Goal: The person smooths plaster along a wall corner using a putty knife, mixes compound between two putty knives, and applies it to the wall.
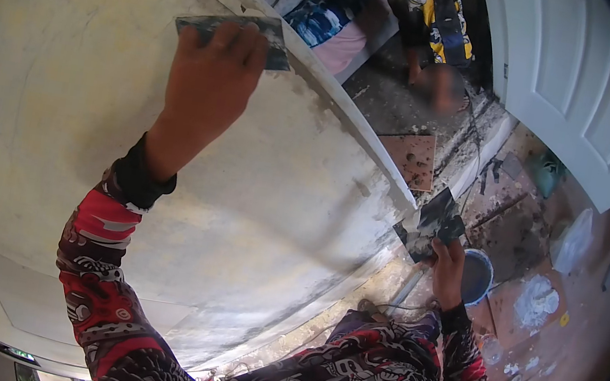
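My left hand (216, 71) is raised against the pale, patchy wall (98, 152). Its fingers press on a thin, flat, dark scraper blade (277, 48) that lies against the wall by its edge strip. Lower and to the right, my right hand (448, 271) grips a second flat blade (436, 210), dark and smeared with pale filler. This blade is close to the bottom end of the wall edge. Just beyond my right hand stands a bucket (476, 278) with grey contents.
A white panelled door (574, 81) stands at the upper right. Cloths (322, 23) and a yellow-black bag (448, 23) lie behind the wall edge. Plastic bags (538, 303), a loose tile (410, 159) and debris litter the floor. My shoes (374, 310) show below.
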`<control>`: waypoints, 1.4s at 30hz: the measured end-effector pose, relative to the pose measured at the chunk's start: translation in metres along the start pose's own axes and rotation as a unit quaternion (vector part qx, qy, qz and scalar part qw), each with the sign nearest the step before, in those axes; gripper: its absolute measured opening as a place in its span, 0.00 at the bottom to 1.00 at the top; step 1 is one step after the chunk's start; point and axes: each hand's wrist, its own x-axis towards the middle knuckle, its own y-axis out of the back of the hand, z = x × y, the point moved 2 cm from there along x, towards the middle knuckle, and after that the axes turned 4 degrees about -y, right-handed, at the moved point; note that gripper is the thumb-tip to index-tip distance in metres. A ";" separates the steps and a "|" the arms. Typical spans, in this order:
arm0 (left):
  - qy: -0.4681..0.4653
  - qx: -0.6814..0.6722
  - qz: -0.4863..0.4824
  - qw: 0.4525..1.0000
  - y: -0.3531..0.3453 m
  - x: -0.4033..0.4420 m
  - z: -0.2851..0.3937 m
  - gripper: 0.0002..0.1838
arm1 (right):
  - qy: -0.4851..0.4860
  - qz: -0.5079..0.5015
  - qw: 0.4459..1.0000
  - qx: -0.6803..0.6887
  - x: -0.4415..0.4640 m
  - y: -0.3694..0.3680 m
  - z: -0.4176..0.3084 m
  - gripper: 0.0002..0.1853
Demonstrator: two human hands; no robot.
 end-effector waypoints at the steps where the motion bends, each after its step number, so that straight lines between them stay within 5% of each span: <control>1: -0.011 -0.009 -0.004 1.000 -0.001 0.001 0.003 0.16 | -0.001 0.000 1.000 -0.008 -0.003 -0.003 -0.004 0.09; 8: -0.072 -0.077 -0.033 0.994 0.006 -0.024 -0.006 0.15 | 0.002 0.016 1.000 -0.006 -0.002 0.001 0.000 0.08; 15: -0.040 0.042 0.046 0.997 0.008 -0.023 -0.057 0.26 | 0.015 0.007 1.000 -0.019 0.001 0.003 0.001 0.09; 25: -0.037 0.032 -0.038 0.998 0.006 -0.053 -0.055 0.29 | -0.005 0.011 1.000 0.005 0.000 0.005 0.008 0.08; 32: 0.130 0.073 0.049 0.988 0.017 -0.019 -0.069 0.16 | 0.005 0.005 1.000 0.007 -0.005 -0.003 -0.008 0.09; 42: 0.016 -0.005 0.015 1.000 -0.004 -0.001 -0.025 0.15 | 0.023 0.021 0.998 -0.056 -0.007 0.018 -0.010 0.10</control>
